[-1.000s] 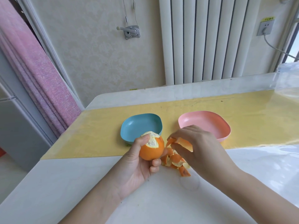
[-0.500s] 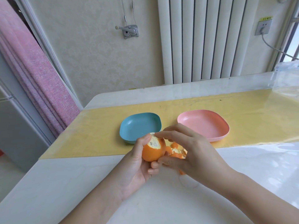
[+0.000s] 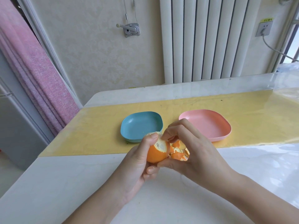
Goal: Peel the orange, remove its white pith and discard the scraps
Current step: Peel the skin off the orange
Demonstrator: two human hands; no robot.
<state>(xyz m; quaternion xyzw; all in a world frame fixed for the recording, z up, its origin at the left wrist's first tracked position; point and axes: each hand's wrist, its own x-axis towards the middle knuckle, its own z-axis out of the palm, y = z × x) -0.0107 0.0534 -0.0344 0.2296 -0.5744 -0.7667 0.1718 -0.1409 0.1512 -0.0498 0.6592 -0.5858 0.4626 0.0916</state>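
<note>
Left hand [image 3: 137,160] grips the orange [image 3: 159,147] just above the counter [image 3: 80,183]; right hand [image 3: 197,152] pinches the peel [image 3: 153,157] at its bared top. Judged progress: early. Only the crown shows white pith, and most peel is unremoved. Torn scraps [image 3: 178,153] lie on the counter beside it, not yet discarded.

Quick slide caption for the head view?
Left hand grips a partly peeled orange; right hand pinches its peel edge beside loose peel scraps.

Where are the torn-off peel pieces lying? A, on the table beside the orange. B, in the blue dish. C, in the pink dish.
A: the peel pieces lie on the table just right of the orange; no peel shows in the blue dish or the pink dish.
</note>
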